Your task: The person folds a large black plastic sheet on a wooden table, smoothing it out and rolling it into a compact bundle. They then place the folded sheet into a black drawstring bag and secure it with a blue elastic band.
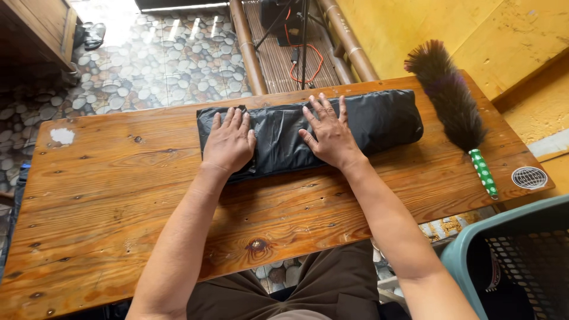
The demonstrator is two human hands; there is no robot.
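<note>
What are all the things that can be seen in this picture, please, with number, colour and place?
folded garment: one, black, across the far middle of the table
table: one, brown wood, fills the middle
duster: one, dark feathers, green dotted handle, right of the garment
sticker: one, round, white, right table corner
basket: one, teal, lower right
cable: one, orange, on the floor beyond the table
left hand: one, flat on the garment's left part
right hand: one, flat on the garment's middle
</note>
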